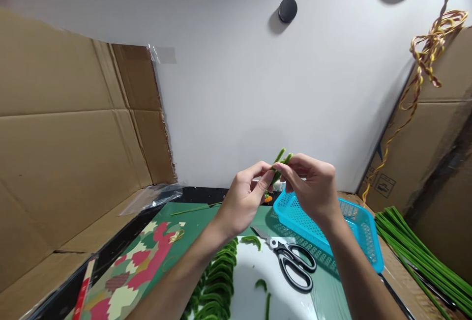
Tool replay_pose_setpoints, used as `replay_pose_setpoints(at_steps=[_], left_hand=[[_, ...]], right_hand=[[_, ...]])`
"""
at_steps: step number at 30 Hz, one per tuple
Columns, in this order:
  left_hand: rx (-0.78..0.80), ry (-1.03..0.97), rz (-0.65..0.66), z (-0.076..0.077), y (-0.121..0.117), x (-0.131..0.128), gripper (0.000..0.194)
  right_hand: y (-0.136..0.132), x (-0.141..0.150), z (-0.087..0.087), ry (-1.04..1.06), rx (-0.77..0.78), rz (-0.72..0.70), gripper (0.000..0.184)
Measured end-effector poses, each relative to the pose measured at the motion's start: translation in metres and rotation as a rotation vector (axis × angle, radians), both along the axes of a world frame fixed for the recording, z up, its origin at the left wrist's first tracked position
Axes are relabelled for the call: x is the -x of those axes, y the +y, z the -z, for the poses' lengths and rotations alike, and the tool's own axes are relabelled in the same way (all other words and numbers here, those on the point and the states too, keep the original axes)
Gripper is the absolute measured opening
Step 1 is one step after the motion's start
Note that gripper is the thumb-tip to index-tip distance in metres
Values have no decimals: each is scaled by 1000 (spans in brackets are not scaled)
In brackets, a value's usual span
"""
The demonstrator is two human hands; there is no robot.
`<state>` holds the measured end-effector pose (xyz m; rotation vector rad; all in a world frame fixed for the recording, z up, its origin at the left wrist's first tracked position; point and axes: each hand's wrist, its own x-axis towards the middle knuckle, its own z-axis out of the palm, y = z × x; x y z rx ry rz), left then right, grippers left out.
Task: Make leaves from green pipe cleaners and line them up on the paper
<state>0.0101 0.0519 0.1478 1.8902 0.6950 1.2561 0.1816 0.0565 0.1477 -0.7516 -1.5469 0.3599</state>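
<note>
A small bunch of fuzzy green pipe cleaner [282, 154] is raised in front of me, its two ends pointing up. My left hand [238, 204] pinches it between thumb and fingers from the left. From the right, my right hand [315, 187] closes on the same pipe cleaner, fingertips almost touching the left ones. Below, rows of bent green pipe cleaner pieces [217, 280] lie overlapping on a white sheet [249, 271], partly behind my left forearm. A curved piece [251, 240] and a short straight piece [268, 305] lie apart. Black-handled scissors [291, 258] rest slightly open beside them.
A blue perforated basket [376, 246] stands behind my right forearm. Long green pipe cleaners [413, 251] lie in a bundle at far right. Patterned paper [140, 261] covers the left of the green mat [184, 212]. Cardboard [66, 113] walls in the left side; twisted cord [431, 47] hangs right.
</note>
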Motion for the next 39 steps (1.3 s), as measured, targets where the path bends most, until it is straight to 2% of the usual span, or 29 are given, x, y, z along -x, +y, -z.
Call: replay_pose_setpoints(at_steps=[3, 8, 15, 19, 27, 35, 39], left_hand=[[12, 7, 23, 0, 3, 1, 30], [38, -52, -39, 2, 5, 0, 31], [30, -107, -41, 5, 4, -6, 30], [54, -157, -34, 5, 3, -5, 26], [24, -128, -56, 7, 0, -7, 25], [71, -175, -55, 9, -1, -10, 23], [64, -167, -29, 9, -3, -12, 21]], right_hand=[[0, 0, 0, -81, 2, 38, 29], [-5, 3, -2, -86, 5, 43, 40], [-3, 11, 0, 115, 22, 60, 20], [0, 10, 0, -13, -6, 127, 17], [0, 6, -1, -260, -21, 47, 29], [3, 5, 3, -151, -21, 10, 25], [6, 6, 6, -32, -4, -35, 21]])
